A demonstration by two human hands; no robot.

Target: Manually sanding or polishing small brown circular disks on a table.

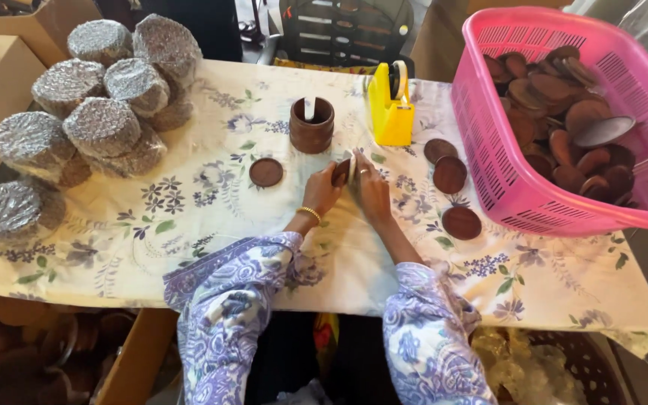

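My left hand [321,189] and my right hand [370,187] meet at the middle of the table, both closed on a small stack of round brown wooden coasters [341,172] held on edge. A bit of white shows at the stack, between my fingers. One flat coaster [266,172] lies just left of my hands. A round wooden holder [312,124] with a slot in its wall stands behind them. A yellow tape dispenser [391,106] stands to the right of the holder. Three more coasters [450,174] lie to the right of my hands.
A pink plastic basket [511,180] full of wooden coasters sits at the right. Several bubble-wrapped round bundles [103,126] are piled at the left. A floral cloth [189,225] covers the table. Cardboard boxes [1,82] stand at the left, and another box of wooden pieces [46,352] sits below.
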